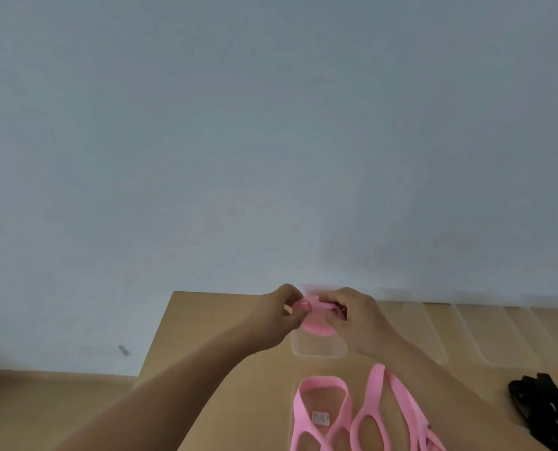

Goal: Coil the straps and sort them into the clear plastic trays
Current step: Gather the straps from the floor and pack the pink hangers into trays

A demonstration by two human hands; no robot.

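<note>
Above the clear plastic tray (319,348) at the bench's (206,336) far edge, your left hand (279,315) and right hand (357,315) both pinch a soft pink coiled strap (313,325); flat pink looped straps (352,415) lie nearer on smooth tan wood, against a plain grey wall (271,125)

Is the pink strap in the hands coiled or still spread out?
Coiled: the pink strap is a compact roll, pinched by the left hand and right hand above the clear tray.
</note>
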